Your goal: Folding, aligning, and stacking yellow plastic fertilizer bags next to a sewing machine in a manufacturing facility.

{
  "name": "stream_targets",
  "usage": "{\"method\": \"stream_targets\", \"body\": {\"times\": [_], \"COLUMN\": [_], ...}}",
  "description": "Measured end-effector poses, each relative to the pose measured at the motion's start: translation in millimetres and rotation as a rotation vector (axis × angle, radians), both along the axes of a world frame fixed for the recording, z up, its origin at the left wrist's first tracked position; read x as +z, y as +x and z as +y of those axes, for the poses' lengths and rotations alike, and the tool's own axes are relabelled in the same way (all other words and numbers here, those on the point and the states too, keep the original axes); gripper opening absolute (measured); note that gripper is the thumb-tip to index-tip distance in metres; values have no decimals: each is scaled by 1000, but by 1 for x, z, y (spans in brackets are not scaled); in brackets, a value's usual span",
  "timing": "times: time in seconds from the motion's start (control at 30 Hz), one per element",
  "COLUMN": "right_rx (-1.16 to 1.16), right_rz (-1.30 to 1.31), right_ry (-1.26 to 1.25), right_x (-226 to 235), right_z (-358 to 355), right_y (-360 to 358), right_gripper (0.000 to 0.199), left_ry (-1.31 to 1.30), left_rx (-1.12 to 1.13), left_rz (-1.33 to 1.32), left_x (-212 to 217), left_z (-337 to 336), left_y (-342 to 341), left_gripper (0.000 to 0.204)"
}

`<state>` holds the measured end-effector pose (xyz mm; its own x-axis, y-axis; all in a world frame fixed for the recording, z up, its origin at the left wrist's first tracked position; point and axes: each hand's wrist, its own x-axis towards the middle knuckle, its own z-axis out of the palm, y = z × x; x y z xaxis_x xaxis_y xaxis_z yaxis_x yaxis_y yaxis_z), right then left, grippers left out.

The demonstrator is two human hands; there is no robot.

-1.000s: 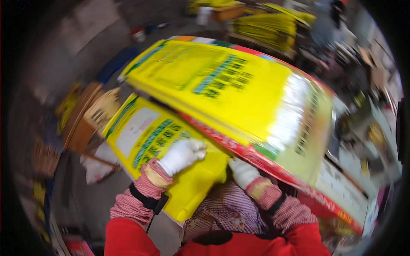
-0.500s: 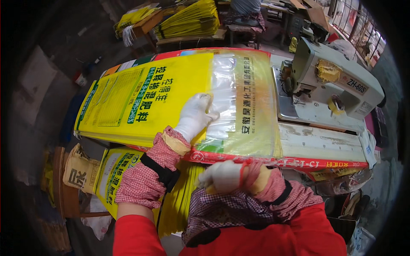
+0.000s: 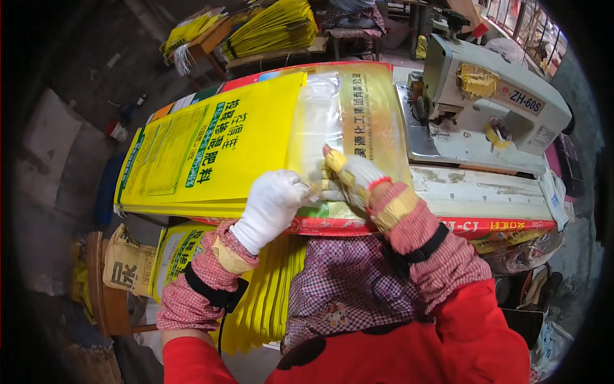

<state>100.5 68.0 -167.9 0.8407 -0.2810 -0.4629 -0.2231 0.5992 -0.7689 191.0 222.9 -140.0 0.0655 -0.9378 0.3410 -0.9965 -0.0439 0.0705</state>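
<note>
A stack of yellow printed bags (image 3: pixel 173 144) lies across the bench, with clear plastic liner (image 3: pixel 316 109) sticking out of the open ends. At the stack's near edge my left hand (image 3: pixel 272 201), in a white glove, pinches what looks like the liner's near corner. Close beside it, my right hand (image 3: pixel 355 179) reaches over the liner in a white glove with yellow patches. Its bare-tipped forefinger is stretched out, apart from the thumb side; the lower fingers are partly hidden. Beneath the liner is a translucent yellowish printed bag (image 3: pixel 380 121).
A pale sewing machine (image 3: pixel 486 96) stands right of the stack, beside a worn white board (image 3: pixel 473 189). Red printed sheeting (image 3: pixel 460 225) covers the bench's front edge. More yellow bags (image 3: pixel 265 288) hang below, near my lap. Further bundles (image 3: pixel 275 29) lie at the back.
My left hand has drawn back toward the near edge and closed into a pinch. My right hand has risen from my lap onto the liner. The view has shifted slightly.
</note>
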Motion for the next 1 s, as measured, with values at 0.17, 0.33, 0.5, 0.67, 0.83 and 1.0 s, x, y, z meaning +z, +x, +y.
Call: {"method": "stream_targets", "body": {"times": [0.17, 0.33, 0.5, 0.67, 0.83, 1.0], "right_rx": [248, 192, 127, 465, -234, 190], "right_rz": [65, -16, 114, 603, -383, -196], "right_ry": [-577, -735, -1077, -1511, -2066, -1442], "right_x": [-73, -18, -15, 23, 45, 51], "right_z": [-46, -13, -13, -26, -4, 54], "right_y": [55, 55, 76, 45, 41, 71], "right_gripper": [28, 51, 52, 33, 21, 19], "left_ry": [55, -148, -173, -688, -644, -264], "left_rx": [-198, 381, 567, 368, 310, 323], "left_rz": [384, 828, 1112, 1014, 1083, 980], "left_x": [1, -14, -5, 58, 90, 63], "left_z": [-8, -14, -17, 56, 48, 67], "left_y": [-2, 22, 43, 112, 67, 21], "left_gripper": [13, 19, 21, 21, 13, 11]}}
